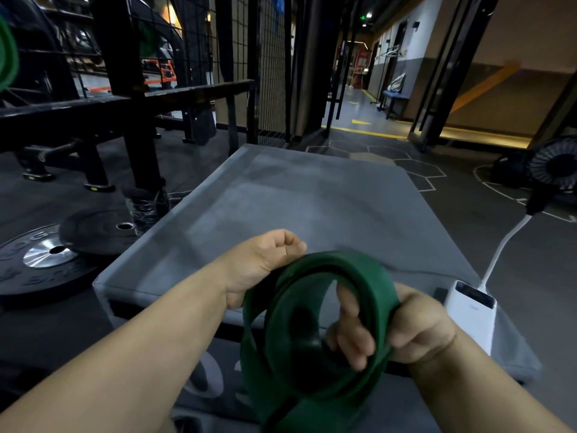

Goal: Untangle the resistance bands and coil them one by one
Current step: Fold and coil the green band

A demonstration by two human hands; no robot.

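Left hand [265, 260] fingers pinch the green band [359, 276] at its far edge, right hand [415, 326] fingers curl round the coil; we should feed it flat, layers stacked.

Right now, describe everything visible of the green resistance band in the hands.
The green resistance band is a wide, flat, dark-green strap, rubbery-looking, wound into several overlapping loops. It is held in the air over the near edge of the grey pad. The left hand grips its upper left rim; the right hand clamps its right side, fingers through the coil.
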